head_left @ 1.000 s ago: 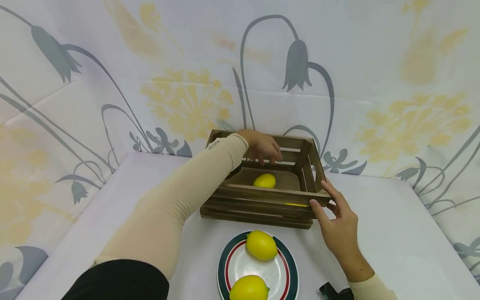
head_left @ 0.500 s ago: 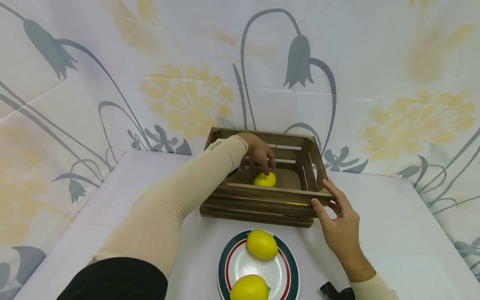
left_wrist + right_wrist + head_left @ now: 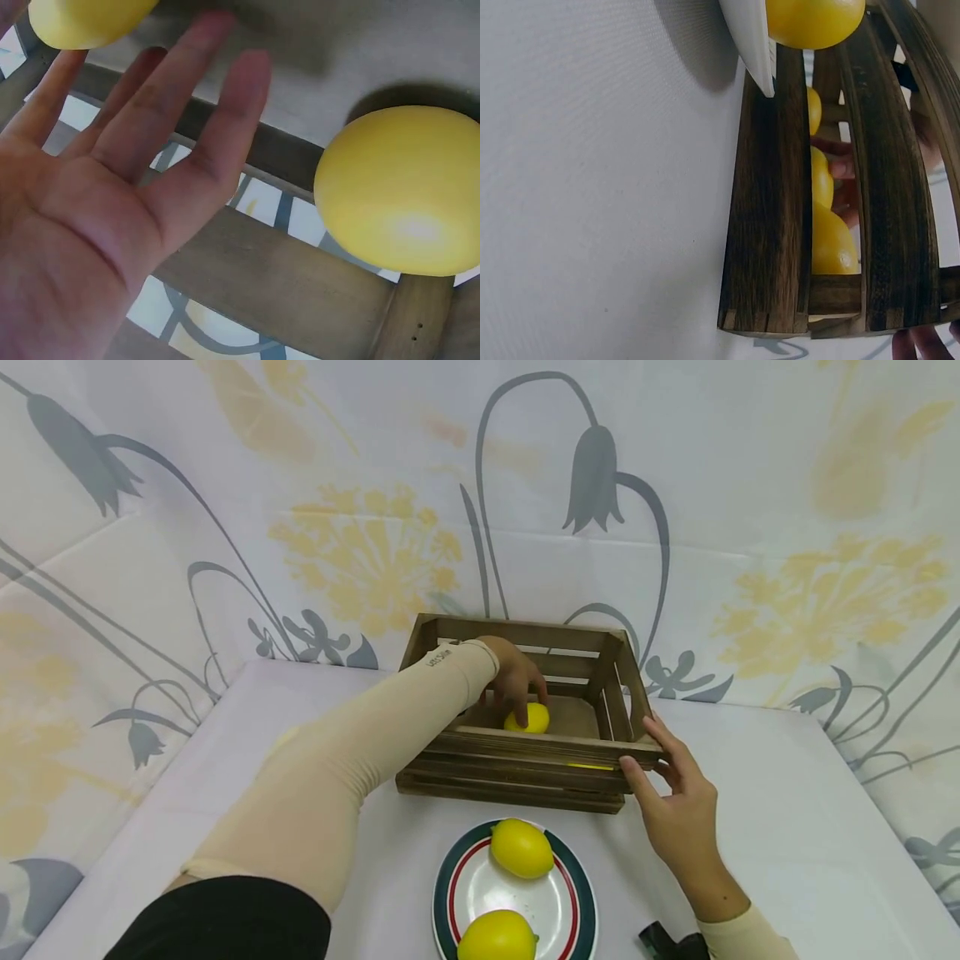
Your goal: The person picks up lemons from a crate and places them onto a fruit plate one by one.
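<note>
Inside a brown slatted wooden crate (image 3: pixel 510 768), my left hand (image 3: pixel 513 677) reaches down over a yellow lemon (image 3: pixel 534 718). Thumb and index finger lie on either side of it. In the left wrist view this lemon (image 3: pixel 94 19) is cut off at the top left, and the other fingers (image 3: pixel 232 127) are spread over the crate floor. A second lemon (image 3: pixel 405 187) lies to the right there. My right hand (image 3: pixel 678 814) grips the crate's front right corner, thumb on the front rail and fingers at the end wall.
A white plate (image 3: pixel 551 902) with a green and red rim stands in front of the crate. It bears a rear lemon (image 3: pixel 522 849) and a front lemon (image 3: pixel 497 937). Through the slats in the right wrist view, several lemons show, one (image 3: pixel 832 240) low down. A patterned cloth backs the table.
My left hand has come down from above the lemon, first touching its top, and now has its thumb and index finger around it. The right hand keeps its place on the crate.
</note>
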### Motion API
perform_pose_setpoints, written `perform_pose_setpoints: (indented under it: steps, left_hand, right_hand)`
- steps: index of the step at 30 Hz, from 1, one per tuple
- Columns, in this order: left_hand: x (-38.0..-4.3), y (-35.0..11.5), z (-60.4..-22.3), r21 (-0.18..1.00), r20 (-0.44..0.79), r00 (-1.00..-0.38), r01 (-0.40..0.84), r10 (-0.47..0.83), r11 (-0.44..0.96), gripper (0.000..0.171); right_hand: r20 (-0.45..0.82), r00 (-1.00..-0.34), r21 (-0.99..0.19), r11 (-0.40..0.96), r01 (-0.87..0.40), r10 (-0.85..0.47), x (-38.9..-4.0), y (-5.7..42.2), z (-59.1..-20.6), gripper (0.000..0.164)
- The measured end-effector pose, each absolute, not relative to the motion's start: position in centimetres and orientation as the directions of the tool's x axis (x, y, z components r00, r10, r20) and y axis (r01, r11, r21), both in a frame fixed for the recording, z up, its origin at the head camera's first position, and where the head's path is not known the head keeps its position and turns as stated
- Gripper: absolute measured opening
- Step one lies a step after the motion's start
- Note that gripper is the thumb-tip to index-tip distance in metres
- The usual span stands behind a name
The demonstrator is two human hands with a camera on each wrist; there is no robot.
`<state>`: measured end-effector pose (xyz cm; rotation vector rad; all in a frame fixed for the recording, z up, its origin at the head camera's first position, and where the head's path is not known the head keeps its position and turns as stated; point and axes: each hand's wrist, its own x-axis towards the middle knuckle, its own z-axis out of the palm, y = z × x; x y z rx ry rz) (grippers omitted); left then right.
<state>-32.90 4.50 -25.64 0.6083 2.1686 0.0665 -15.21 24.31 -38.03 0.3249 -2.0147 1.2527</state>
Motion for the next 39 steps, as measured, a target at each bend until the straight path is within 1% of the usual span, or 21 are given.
perform_pose_setpoints:
  steps: [5, 10, 15, 21, 28, 34, 39]
  left_hand:
    - [-33.3, 4.4, -26.4, 0.245, -0.715, -0.525, 0.431, 0.462, 0.869, 0.061]
    - [-33.5, 4.4, -26.9, 0.249, -0.710, -0.517, 0.451, 0.478, 0.857, 0.063]
    - [-33.7, 4.6, -27.3, 0.252, -0.709, -0.503, 0.473, 0.494, 0.844, 0.064]
    - [-33.7, 4.6, -27.4, 0.226, -0.707, -0.509, 0.495, 0.491, 0.839, 0.062]
    - [-33.7, 4.5, -27.6, 0.240, -0.680, -0.516, 0.515, 0.521, 0.823, 0.063]
    - [-34.2, 4.4, -27.5, 0.290, -0.674, -0.510, 0.481, 0.534, 0.827, 0.064]
    - [-33.9, 4.6, -26.2, 0.309, -0.676, -0.519, 0.443, 0.522, 0.841, 0.065]
  right_hand:
    - [0.699, -0.698, -0.669, 0.491, -0.559, 0.157, -15.4, 24.4, -38.2, 0.062]
    - [0.706, -0.691, -0.663, 0.485, -0.570, 0.154, -15.5, 24.4, -38.4, 0.062]
    - [0.700, -0.698, -0.670, 0.483, -0.565, 0.154, -15.5, 24.4, -38.3, 0.061]
    - [0.692, -0.704, -0.674, 0.489, -0.554, 0.157, -15.3, 24.3, -38.1, 0.060]
    - [0.686, -0.712, -0.674, 0.503, -0.542, 0.152, -15.2, 24.4, -38.0, 0.060]
    - [0.691, -0.708, -0.670, 0.500, -0.549, 0.149, -15.3, 24.4, -38.2, 0.060]
    - [0.683, -0.714, -0.675, 0.506, -0.537, 0.154, -15.3, 24.3, -38.0, 0.062]
